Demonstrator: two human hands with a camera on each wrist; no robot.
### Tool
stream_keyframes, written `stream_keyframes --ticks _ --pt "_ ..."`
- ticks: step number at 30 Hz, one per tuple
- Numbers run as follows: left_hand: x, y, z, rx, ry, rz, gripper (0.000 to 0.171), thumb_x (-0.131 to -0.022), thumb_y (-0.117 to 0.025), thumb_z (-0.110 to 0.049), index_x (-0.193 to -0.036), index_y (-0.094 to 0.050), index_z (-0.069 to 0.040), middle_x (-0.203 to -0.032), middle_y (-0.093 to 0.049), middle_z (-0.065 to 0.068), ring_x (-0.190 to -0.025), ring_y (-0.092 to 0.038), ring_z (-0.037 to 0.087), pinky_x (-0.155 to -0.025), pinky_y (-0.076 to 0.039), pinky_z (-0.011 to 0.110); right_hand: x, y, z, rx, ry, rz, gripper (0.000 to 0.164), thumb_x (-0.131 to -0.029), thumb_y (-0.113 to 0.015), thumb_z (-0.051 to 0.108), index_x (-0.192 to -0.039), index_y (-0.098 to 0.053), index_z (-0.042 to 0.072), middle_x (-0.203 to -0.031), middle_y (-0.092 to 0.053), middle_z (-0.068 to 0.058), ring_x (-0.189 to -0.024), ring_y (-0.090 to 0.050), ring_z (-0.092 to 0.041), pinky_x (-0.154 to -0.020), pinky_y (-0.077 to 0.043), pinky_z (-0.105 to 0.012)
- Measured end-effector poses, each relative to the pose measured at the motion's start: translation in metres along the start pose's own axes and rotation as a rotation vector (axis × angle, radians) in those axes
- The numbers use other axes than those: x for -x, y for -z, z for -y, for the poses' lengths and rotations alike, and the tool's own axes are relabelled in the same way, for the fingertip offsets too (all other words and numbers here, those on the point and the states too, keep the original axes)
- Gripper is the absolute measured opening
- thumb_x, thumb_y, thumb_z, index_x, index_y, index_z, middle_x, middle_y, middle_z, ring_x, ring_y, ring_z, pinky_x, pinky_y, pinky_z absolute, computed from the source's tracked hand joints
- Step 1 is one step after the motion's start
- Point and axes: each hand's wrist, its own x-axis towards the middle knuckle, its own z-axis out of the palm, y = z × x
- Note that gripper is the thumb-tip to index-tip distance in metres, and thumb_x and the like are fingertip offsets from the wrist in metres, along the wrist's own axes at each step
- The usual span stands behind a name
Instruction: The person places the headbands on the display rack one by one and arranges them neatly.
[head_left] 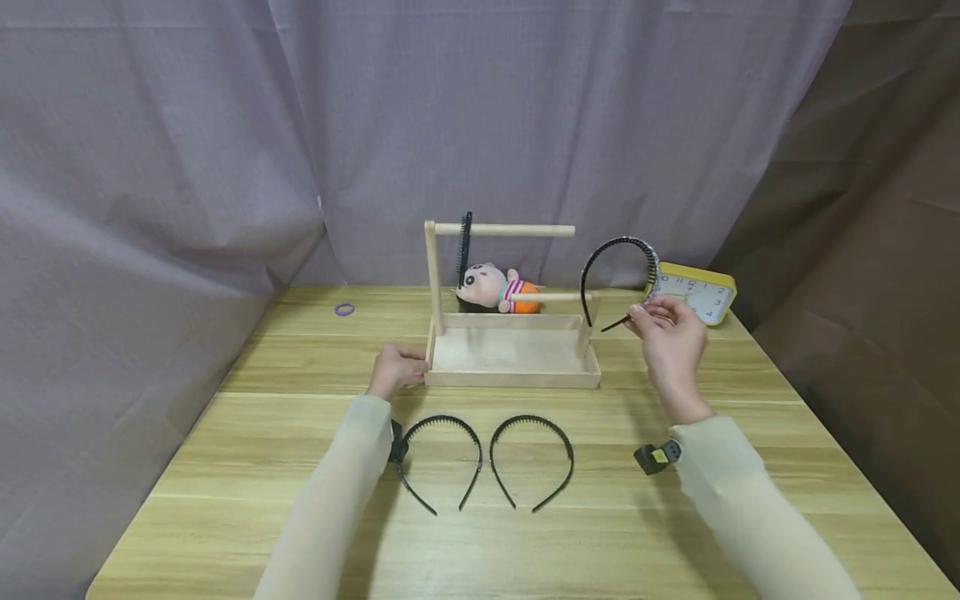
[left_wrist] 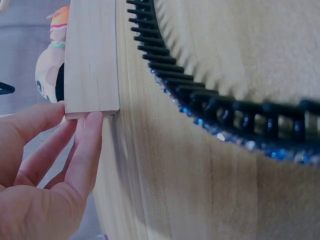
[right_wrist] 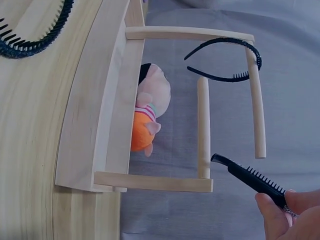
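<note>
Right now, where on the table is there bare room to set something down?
Bare table: left of the left hand, in front of the ring; between the right loose headband and the right sleeve; nearest the person, between that and the left sleeve. Crowded: behind the rack, where the doll lies, and where the clock stands beyond the right hand.

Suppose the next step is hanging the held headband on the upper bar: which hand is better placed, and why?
Probably the right hand: it holds that headband, on the free-end side of the upper bar. The left hand is at the opposite end, touching the rack.
</note>
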Motion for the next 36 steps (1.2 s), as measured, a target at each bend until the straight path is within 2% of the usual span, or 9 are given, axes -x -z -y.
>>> stream_keyframes --ticks 11,20,25,36 --pt "-0.002 0.0 0.001 0.004 0.007 -0.007 0.027 -0.083 -0.069 0.002 -0.109 -0.068 0.012 -0.106 -0.067 0.032 -0.074 -0.071 0.023 -0.065 -0.062 0.021 -0.004 -0.009 -0.005 0.052 0.007 -0.029 0.02 -0.084 -0.067 -0.009 -0.098 -0.057 0.0 -0.089 -0.057 -0.006 -0.071 -0.065 -0.008 -0.074 -0.062 -0.021" --pt "-0.001 -0.001 0.002 0.036 -0.008 0.003 0.029 -0.084 -0.067 0.005 -0.111 -0.066 0.015 -0.106 -0.067 0.034 -0.077 -0.072 0.025 -0.067 -0.063 0.023 -0.008 -0.013 -0.007 0.152 0.03 -0.039 0.019 -0.086 -0.069 -0.003 -0.098 -0.058 0.005 -0.091 -0.057 -0.004 -0.074 -0.063 -0.006 -0.071 -0.061 -0.016" --pt "-0.001 -0.001 0.002 0.031 0.0 0.003 0.029 -0.084 -0.067 0.005 -0.112 -0.065 0.014 -0.106 -0.067 0.033 -0.077 -0.072 0.024 -0.068 -0.063 0.024 -0.01 -0.016 -0.006 0.167 0.043 -0.038 0.02 -0.086 -0.069 -0.002 -0.102 -0.057 0.003 -0.091 -0.057 -0.003 -0.075 -0.062 -0.006 -0.071 -0.061 -0.016" --pt "-0.001 -0.001 0.002 0.038 0.002 0.002 0.029 -0.084 -0.068 0.006 -0.112 -0.065 0.014 -0.105 -0.067 0.034 -0.077 -0.072 0.025 -0.067 -0.063 0.023 -0.016 -0.024 -0.008 0.18 0.081 -0.046 0.018 -0.086 -0.07 0.0 -0.099 -0.058 0.003 -0.089 -0.057 -0.002 -0.073 -0.062 -0.005 -0.071 -0.061 -0.016"
